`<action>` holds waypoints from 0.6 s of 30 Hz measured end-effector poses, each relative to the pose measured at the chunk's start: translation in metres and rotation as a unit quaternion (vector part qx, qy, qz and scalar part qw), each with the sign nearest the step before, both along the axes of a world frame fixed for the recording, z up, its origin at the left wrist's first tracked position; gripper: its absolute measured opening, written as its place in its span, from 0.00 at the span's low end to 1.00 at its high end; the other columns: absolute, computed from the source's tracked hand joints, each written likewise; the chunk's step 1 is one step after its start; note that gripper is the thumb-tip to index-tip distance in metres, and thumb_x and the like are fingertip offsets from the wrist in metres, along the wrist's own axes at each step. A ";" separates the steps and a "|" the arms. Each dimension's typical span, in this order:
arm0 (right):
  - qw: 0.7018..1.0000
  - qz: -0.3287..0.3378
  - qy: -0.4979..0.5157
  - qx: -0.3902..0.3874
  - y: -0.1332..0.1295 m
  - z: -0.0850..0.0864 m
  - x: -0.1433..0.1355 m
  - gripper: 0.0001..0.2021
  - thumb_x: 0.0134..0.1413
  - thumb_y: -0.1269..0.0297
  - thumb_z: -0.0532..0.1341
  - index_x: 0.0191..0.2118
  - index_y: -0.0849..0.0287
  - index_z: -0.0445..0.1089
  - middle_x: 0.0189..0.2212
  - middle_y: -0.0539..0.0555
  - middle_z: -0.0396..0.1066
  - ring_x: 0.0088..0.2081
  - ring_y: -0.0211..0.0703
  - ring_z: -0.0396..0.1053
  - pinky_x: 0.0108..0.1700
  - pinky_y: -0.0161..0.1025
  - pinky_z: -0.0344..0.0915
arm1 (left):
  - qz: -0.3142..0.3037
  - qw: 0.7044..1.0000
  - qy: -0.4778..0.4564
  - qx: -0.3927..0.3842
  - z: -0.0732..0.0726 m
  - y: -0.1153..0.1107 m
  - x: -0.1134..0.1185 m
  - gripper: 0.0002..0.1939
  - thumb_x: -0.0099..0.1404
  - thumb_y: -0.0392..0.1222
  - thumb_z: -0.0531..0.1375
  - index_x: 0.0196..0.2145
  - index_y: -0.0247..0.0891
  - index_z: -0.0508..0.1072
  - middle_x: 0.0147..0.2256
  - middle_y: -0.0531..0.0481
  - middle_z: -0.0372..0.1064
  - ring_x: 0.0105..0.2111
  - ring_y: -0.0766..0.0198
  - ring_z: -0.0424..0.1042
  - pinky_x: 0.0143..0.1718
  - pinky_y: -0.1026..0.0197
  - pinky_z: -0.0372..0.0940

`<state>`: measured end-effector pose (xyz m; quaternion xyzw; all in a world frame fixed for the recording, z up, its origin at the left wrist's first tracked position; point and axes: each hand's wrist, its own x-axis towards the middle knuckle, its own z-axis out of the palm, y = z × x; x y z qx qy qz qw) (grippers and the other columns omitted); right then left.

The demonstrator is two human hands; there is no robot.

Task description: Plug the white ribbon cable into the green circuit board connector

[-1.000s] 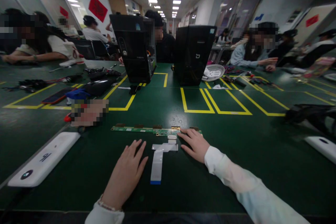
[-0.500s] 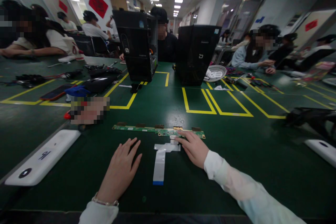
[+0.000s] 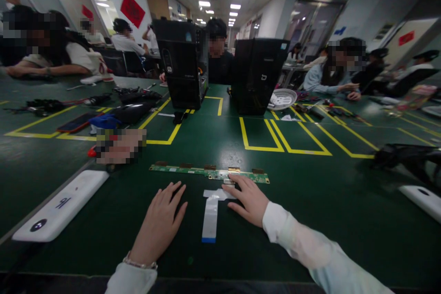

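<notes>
A long, narrow green circuit board [image 3: 193, 171] lies across the green table in front of me. From its connector a white ribbon cable [image 3: 210, 218] runs toward me, bent sideways and ending in a blue tip. My right hand [image 3: 250, 200] rests with its fingers apart over the board's connector and the upper part of the cable, covering some of both; it grips nothing. To the left of the cable, my left hand [image 3: 160, 223] lies on the table with fingers spread and holds nothing.
Two black computer towers [image 3: 181, 64] stand at the back, a person behind them. A white device [image 3: 62, 206] lies at the left, another [image 3: 422, 200] at the right. Cables and tools lie farther off, near a white basket [image 3: 283, 98].
My right hand has shifted slightly left over the connector and cable, its fingers spread wider. My left hand stays in nearly the same place. The view has tilted a little.
</notes>
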<state>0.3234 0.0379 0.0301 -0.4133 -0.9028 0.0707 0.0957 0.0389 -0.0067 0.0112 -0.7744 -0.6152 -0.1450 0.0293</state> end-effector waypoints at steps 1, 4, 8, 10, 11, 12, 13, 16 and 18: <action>1.000 0.002 0.001 -0.001 0.000 0.000 0.001 0.25 0.61 0.53 0.54 0.62 0.52 0.59 0.63 0.60 0.52 0.62 0.56 0.50 0.61 0.56 0.51 | 0.000 1.000 0.002 -0.002 0.000 0.000 0.000 0.26 0.68 0.50 0.48 0.60 0.38 0.62 0.60 0.43 0.59 0.61 0.51 0.56 0.61 0.43 0.52; 1.000 0.005 0.001 -0.002 -0.001 0.001 0.005 0.24 0.60 0.54 0.54 0.61 0.52 0.60 0.63 0.60 0.53 0.62 0.55 0.51 0.61 0.56 0.52 | 0.000 1.000 0.005 -0.006 -0.001 0.000 -0.002 0.26 0.68 0.50 0.48 0.60 0.37 0.62 0.60 0.42 0.59 0.61 0.50 0.56 0.61 0.42 0.52; 1.000 0.016 -0.003 -0.003 -0.006 -0.001 0.019 0.24 0.61 0.55 0.54 0.61 0.52 0.60 0.63 0.60 0.53 0.62 0.55 0.51 0.61 0.56 0.52 | -0.003 1.000 -0.003 0.000 -0.004 0.000 -0.003 0.26 0.68 0.50 0.47 0.60 0.38 0.62 0.60 0.43 0.59 0.61 0.51 0.56 0.61 0.42 0.53; 1.000 0.017 -0.003 -0.003 -0.011 -0.003 0.033 0.24 0.61 0.55 0.53 0.62 0.51 0.60 0.64 0.59 0.52 0.63 0.55 0.50 0.61 0.57 0.52 | -0.004 1.000 -0.007 0.006 -0.005 0.000 -0.003 0.25 0.69 0.50 0.47 0.60 0.38 0.62 0.60 0.43 0.60 0.61 0.51 0.56 0.61 0.42 0.52; 1.000 0.016 -0.003 -0.002 -0.014 -0.004 0.041 0.24 0.62 0.55 0.53 0.62 0.50 0.59 0.64 0.59 0.51 0.63 0.54 0.50 0.61 0.57 0.52 | -0.005 1.000 -0.007 0.008 -0.006 0.000 -0.003 0.25 0.69 0.50 0.47 0.60 0.38 0.62 0.60 0.42 0.60 0.61 0.51 0.57 0.61 0.42 0.52; 1.000 0.017 -0.002 -0.001 -0.018 -0.006 0.050 0.24 0.62 0.55 0.52 0.62 0.49 0.58 0.64 0.58 0.51 0.63 0.54 0.50 0.61 0.57 0.52 | -0.005 1.000 -0.006 0.010 -0.007 0.000 -0.003 0.25 0.69 0.50 0.47 0.60 0.38 0.62 0.60 0.42 0.60 0.61 0.51 0.57 0.61 0.42 0.52; 1.000 0.018 -0.002 0.000 -0.023 -0.007 0.061 0.24 0.62 0.54 0.52 0.63 0.49 0.58 0.65 0.57 0.50 0.64 0.54 0.49 0.61 0.56 0.52 | -0.007 1.000 -0.004 0.010 -0.007 0.000 -0.004 0.26 0.69 0.50 0.47 0.60 0.38 0.62 0.60 0.42 0.60 0.61 0.51 0.57 0.61 0.42 0.52; 1.000 0.007 0.000 0.008 -0.039 -0.012 0.092 0.25 0.63 0.52 0.50 0.64 0.48 0.56 0.66 0.56 0.48 0.64 0.52 0.48 0.62 0.55 0.52 | -0.011 1.000 0.001 0.011 -0.009 0.001 -0.005 0.26 0.68 0.51 0.47 0.60 0.37 0.63 0.60 0.41 0.59 0.61 0.51 0.57 0.61 0.42 0.53; 1.000 -0.017 0.000 0.018 -0.050 -0.014 0.111 0.25 0.63 0.52 0.50 0.63 0.48 0.56 0.65 0.56 0.49 0.65 0.52 0.48 0.62 0.54 0.53 | -0.013 1.000 0.000 0.012 -0.011 0.001 -0.006 0.26 0.68 0.51 0.47 0.60 0.38 0.62 0.60 0.42 0.59 0.61 0.50 0.57 0.60 0.42 0.53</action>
